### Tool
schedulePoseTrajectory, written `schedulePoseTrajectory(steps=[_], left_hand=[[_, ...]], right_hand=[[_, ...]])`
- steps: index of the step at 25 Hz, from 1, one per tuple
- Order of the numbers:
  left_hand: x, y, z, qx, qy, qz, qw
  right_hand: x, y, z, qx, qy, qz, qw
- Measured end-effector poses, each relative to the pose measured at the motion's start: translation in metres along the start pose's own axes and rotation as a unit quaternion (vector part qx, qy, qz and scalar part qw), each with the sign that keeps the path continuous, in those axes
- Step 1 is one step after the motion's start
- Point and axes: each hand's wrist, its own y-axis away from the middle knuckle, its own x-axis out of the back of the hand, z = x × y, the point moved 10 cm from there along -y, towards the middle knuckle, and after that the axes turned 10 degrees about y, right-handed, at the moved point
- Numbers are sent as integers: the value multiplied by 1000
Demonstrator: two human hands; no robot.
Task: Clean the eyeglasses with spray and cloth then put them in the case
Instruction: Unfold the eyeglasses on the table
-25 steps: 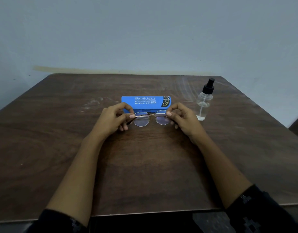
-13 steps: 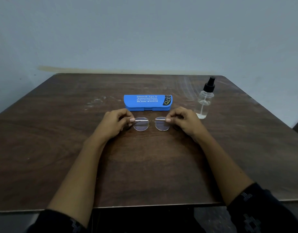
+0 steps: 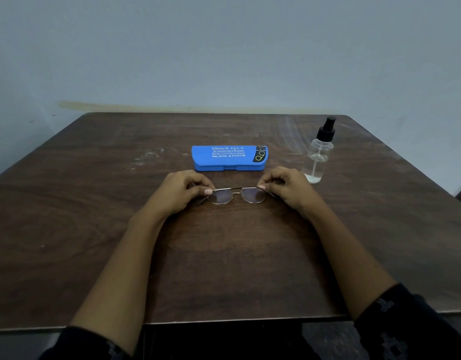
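Note:
Thin metal-framed eyeglasses [image 3: 238, 194] are held just above the dark wooden table [image 3: 94, 229], lenses facing me. My left hand [image 3: 181, 190] pinches the frame's left corner and my right hand [image 3: 286, 188] pinches its right corner. Just beyond the glasses lies a closed blue case [image 3: 229, 157] with white print on its lid. A clear spray bottle [image 3: 319, 153] with a black pump top stands upright to the right of the case, close to my right hand. No cloth is in view.
The table butts against a pale wall [image 3: 224, 61] at the back. Its front edge runs just below my forearms. My dark sleeves [image 3: 411, 323] show at the bottom corners.
Both hands have drawn the glasses toward me, away from the blue case, opening a gap between them. The case and bottle stayed where they were.

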Motion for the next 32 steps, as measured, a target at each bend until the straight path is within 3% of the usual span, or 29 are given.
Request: schedulePoseTrajectory(steps=[10,24,32], left_hand=[[-1,-1,-10,34,92,-1,995],[-10,1,-3,3,83,-47,995],[-9,2,-1,-12,73,-34,997]], right_hand=[[-7,3,3,-39,-116,-63,991],[-8,2,5,-37,-97,-55,993],[-6,1,3,-38,-99,-38,994]])
